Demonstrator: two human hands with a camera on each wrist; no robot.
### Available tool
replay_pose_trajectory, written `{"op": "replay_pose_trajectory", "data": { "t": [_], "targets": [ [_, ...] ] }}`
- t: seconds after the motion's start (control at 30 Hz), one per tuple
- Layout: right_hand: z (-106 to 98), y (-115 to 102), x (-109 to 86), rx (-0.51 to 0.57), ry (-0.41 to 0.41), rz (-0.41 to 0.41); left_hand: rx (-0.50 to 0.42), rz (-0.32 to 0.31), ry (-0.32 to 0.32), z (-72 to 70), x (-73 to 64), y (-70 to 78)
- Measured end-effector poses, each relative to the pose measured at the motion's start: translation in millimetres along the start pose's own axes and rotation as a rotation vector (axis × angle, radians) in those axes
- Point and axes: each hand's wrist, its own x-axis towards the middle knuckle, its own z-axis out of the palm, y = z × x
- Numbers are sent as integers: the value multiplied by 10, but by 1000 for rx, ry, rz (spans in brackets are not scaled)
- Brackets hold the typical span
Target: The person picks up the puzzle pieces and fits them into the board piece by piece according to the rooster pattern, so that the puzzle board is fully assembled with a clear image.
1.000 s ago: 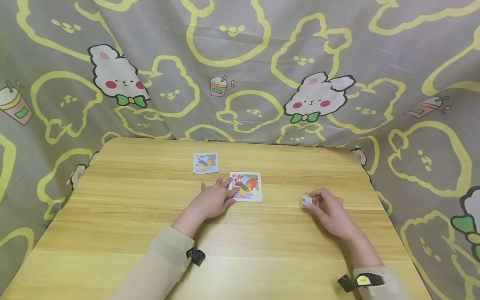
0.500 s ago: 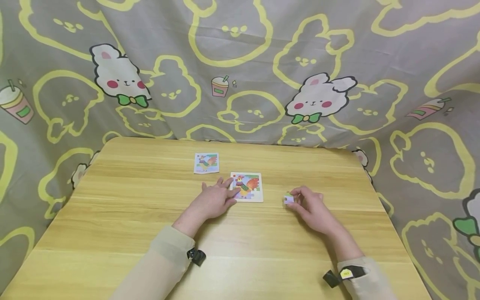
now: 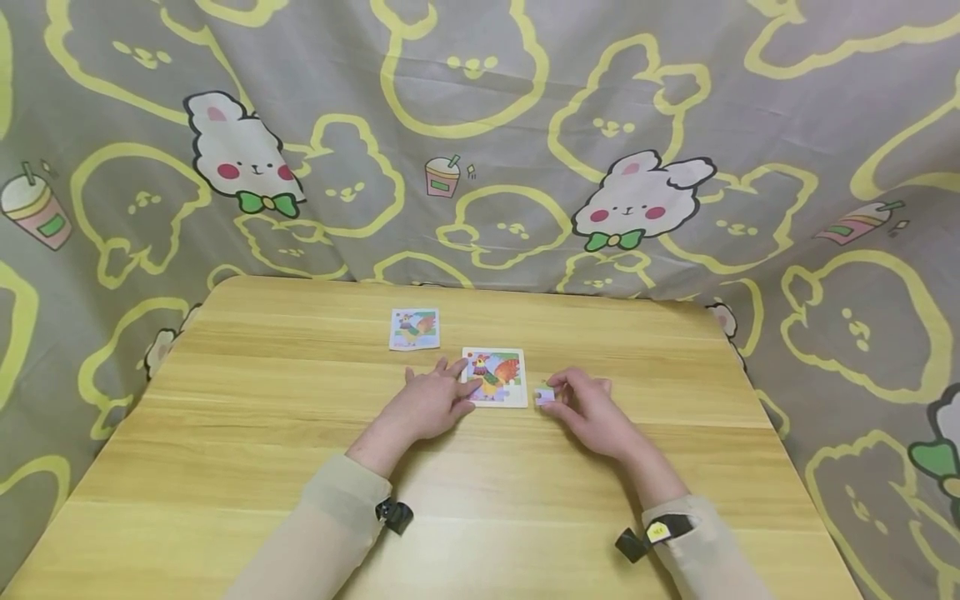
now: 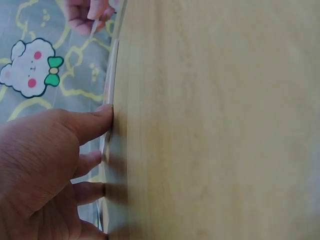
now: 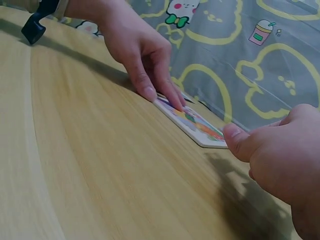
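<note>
A jigsaw puzzle of a rooster in a white-framed tray [image 3: 517, 400] lies at the middle of the table, with a white gap at its lower right. Across its left edge rests my left hand [image 3: 427, 404], fingers spread and fairly straight, a fingertip on the picture and the thumb at the near left corner. My right hand [image 3: 596, 412] pinches a lilac-and-green puzzle piece [image 3: 544, 397] between thumb and fingers, just right of the tray. In the right wrist view the right thumb [image 5: 236, 137] overlaps the tray's end, and the piece is hidden behind that hand.
A small picture card [image 3: 414, 330] with the same rooster lies behind and left of the tray. The wooden table [image 3: 262, 350] meets a grey curtain [image 3: 502, 167] with rabbit and bear outlines at its far edge. Each wrist wears a black strap mount.
My right hand has carried the puzzle piece leftward over the table, from well to the right up close beside the tray. My left hand stays in place on the tray's left edge.
</note>
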Motion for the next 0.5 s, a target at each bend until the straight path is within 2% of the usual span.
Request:
{"op": "replay_pose_trajectory", "data": {
  "t": [0.5],
  "targets": [
    [200, -51, 204, -3, -36, 29, -22, -23, 23, 1, 33, 28]
  ]
}}
